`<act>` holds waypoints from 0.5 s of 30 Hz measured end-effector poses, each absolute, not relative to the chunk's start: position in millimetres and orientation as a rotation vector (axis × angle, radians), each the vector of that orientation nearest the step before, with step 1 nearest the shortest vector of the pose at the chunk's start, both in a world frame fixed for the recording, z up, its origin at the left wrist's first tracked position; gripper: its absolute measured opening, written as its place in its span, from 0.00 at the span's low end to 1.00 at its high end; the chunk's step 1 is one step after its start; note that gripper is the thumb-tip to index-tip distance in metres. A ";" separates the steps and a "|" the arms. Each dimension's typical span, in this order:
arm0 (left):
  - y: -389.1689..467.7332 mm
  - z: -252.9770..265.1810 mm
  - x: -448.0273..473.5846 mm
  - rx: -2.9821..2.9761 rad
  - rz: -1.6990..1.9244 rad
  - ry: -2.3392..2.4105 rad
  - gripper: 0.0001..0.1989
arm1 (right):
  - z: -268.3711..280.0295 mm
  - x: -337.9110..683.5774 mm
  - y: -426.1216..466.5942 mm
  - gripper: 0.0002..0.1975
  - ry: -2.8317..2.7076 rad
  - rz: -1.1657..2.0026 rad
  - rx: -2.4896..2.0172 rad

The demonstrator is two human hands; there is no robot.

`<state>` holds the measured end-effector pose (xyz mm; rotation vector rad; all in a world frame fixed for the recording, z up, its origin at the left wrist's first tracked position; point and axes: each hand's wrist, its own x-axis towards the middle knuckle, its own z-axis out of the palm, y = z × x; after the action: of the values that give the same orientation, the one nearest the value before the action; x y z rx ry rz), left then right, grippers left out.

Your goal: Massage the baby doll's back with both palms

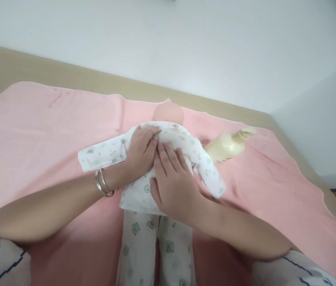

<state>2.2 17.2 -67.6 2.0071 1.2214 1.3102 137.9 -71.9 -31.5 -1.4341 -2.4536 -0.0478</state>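
A baby doll point(168, 112) lies on a pink blanket, its head at the far end. It wears a white patterned top point(139, 196) and matching trousers point(172, 248). My left hand point(142, 151) rests flat on the upper chest of the top, fingers stretched towards the right. Just beside it, my right hand point(175, 182) lies palm down on the middle of the top, fingers pointing away from me. The two hands meet near the fingertips. Neither hand grips anything. Both sleeves of the top spread out sideways, and no doll hands show at the cuffs.
A pale yellow pump bottle point(225, 147) lies on its side right of the doll. The pink blanket point(51, 123) has folds and covers most of a tan table point(75, 75). A white wall point(156, 47) stands behind the table's far edge.
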 end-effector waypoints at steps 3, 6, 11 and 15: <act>16.4 -66.7 1.3 1.986 1.329 1.224 0.16 | -31.7 139.4 -69.3 0.29 -2.489 -0.002 -1.369; 15.3 -65.3 0.1 2.000 1.318 1.221 0.17 | -30.3 152.9 -44.6 0.28 -2.460 0.108 -1.405; 14.4 -63.7 0.0 2.067 1.246 1.283 0.21 | -31.2 175.4 -6.4 0.34 -2.287 0.225 -1.660; 11.7 -57.7 2.7 2.139 0.926 1.469 0.29 | -29.7 178.8 -2.1 0.38 -2.256 0.186 -1.810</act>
<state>2.7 11.7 -57.7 2.1392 1.4686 0.9264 178.8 -2.1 -29.7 -1.8100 -2.2564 0.1858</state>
